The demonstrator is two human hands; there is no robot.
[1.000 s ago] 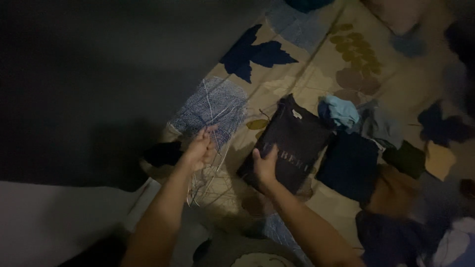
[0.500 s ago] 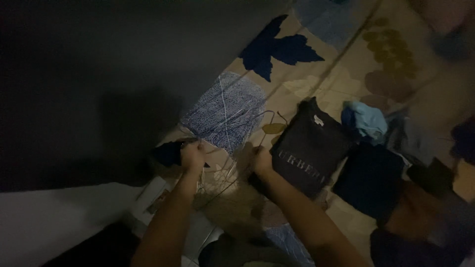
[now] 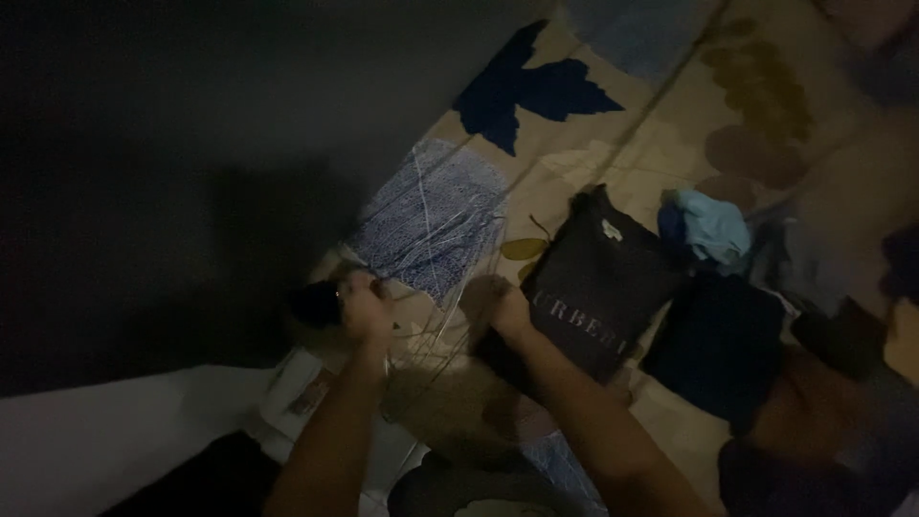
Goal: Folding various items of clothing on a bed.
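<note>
My left hand (image 3: 364, 304) is closed around a bundle of thin wire hangers (image 3: 431, 287) that lie across the patterned bedsheet (image 3: 613, 144). My right hand (image 3: 505, 308) rests on the near left corner of a folded black shirt (image 3: 593, 287) with pale lettering; whether it grips the fabric I cannot make out in the dim light. Both forearms reach up from the bottom of the view.
A light blue crumpled garment (image 3: 713, 228) and a folded dark garment (image 3: 718, 345) lie right of the black shirt. More dark clothes (image 3: 842, 383) pile at the right edge. A small dark object (image 3: 314, 303) sits by the bed's edge, with white papers (image 3: 306, 393) below it.
The view has shifted, so everything sits further right and lower. My left hand has moved down to the hangers' lower end, and my right hand slid to the black shirt's left corner.
</note>
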